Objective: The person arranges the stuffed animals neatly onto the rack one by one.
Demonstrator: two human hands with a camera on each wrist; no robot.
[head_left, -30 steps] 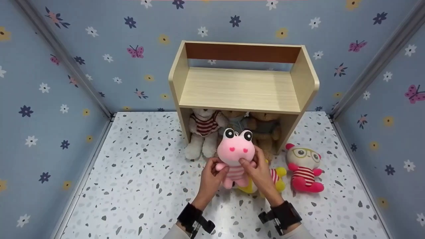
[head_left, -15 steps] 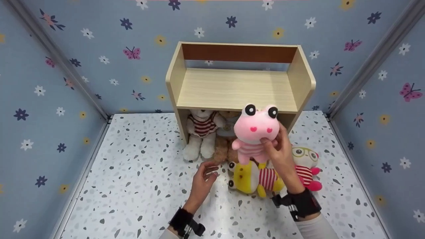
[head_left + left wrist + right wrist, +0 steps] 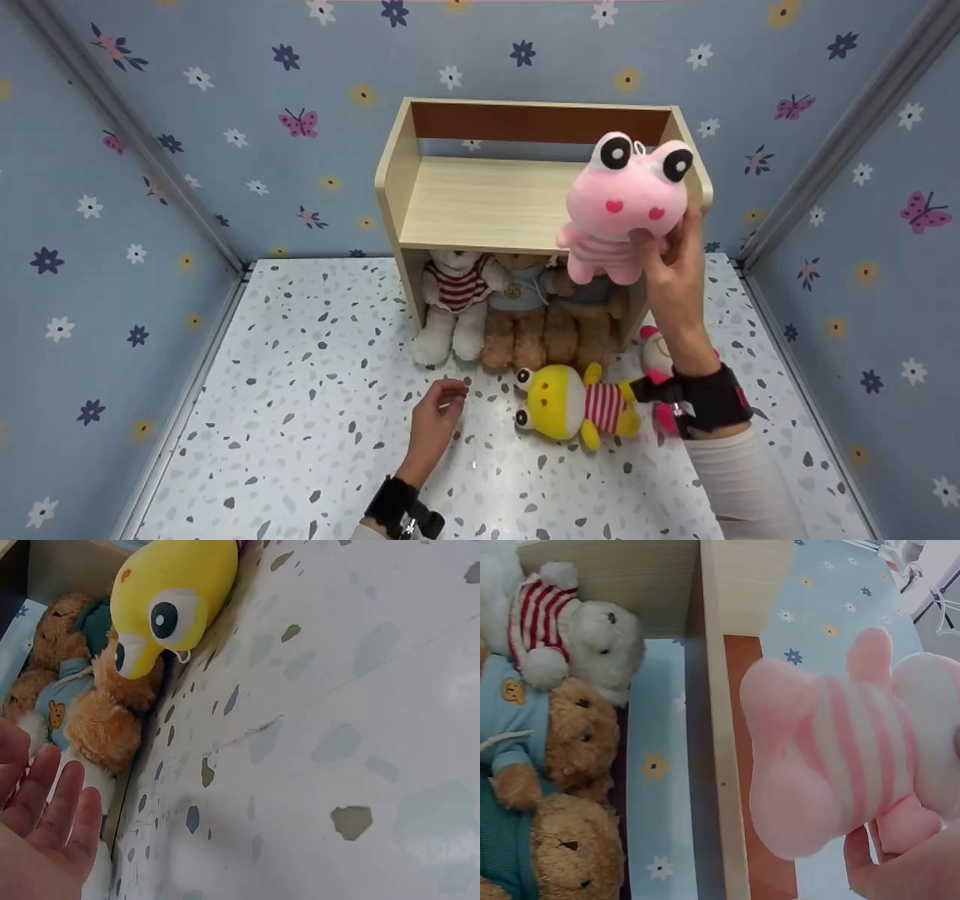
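Note:
My right hand (image 3: 676, 262) grips a pink frog plush (image 3: 626, 199) by its side, thumb on the front under the mouth. It has big black eyes, heart-shaped nostrils and a striped belly, and overlaps the right part of the wooden shelf's upper board (image 3: 487, 199). In the right wrist view the striped body of the pink plush (image 3: 862, 750) shows close by the board edge. My left hand (image 3: 436, 420) hangs loosely curled over the speckled surface, holding nothing. To its right lies a yellow frog plush (image 3: 555, 405) in red-and-white stripes, on its back.
In the lower shelf compartment sit a white bear (image 3: 454, 300) in stripes, a brown bear (image 3: 517, 300) in light blue and another brown bear (image 3: 574, 847) in dark green. A panda plush (image 3: 656, 356) lies right, partly behind my right wrist. Patterned walls (image 3: 225, 97) enclose the surface.
My left hand has let go of the pink frog plush and drawn back left. My right hand has raised the plush up and right, in front of the upper shelf.

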